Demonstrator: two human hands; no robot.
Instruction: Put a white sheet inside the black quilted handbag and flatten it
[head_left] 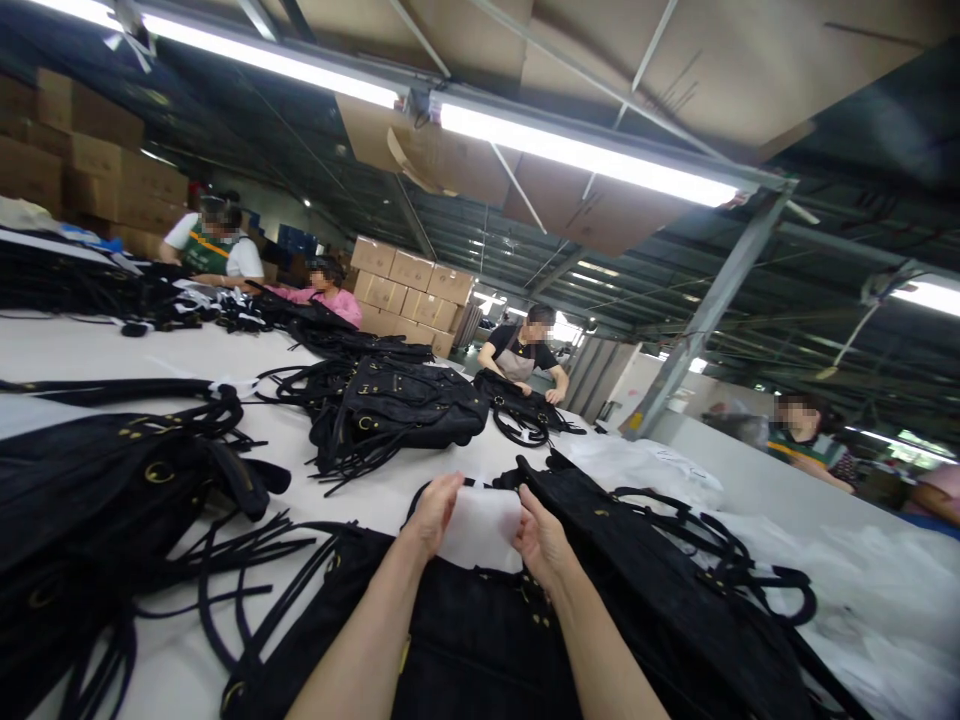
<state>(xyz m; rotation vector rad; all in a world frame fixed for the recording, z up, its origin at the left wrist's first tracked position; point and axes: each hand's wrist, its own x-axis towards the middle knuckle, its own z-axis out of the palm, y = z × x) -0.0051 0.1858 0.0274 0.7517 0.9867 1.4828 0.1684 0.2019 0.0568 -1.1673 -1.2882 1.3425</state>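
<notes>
Hidden: the lower edge of the white sheet (pixel 480 525) is tucked behind the top of the black bag (pixel 480 640); I cannot tell how far down it goes.
Cut off: both forearms and the near end of the black bag run out of view at 6 o'clock; the dark heap of bags (pixel 97 520) at 9 o'clock is cut by the left edge.
Hard to make out: straps and fringe merge into one black mass, so where one bag ends and the next begins is unclear.
Left hand (pixel 433 512): closed on the left edge of the white sheet, thumb in front, fingers behind it.
Right hand (pixel 541 540): pinching the right edge of the white sheet, fingertips curled on it.
White sheet: held upright between the two hands, just above centre-bottom, at the mouth of the black bag.
Black bag: lies on the pale surface (pixel 112 350) right under the hands, with small gold fittings; what is inside does not show.
Second bag (pixel 405 405): at 12 o'clock from the hands, flat, straps trailing left.
Clear wrapping (pixel 862 580): crumpled at 3 o'clock.
Co-worker (pixel 523 352): across the surface at 1 o'clock, hands on another black bag.
Cartons (pixel 405 285): stacked behind, at 12 o'clock.
</notes>
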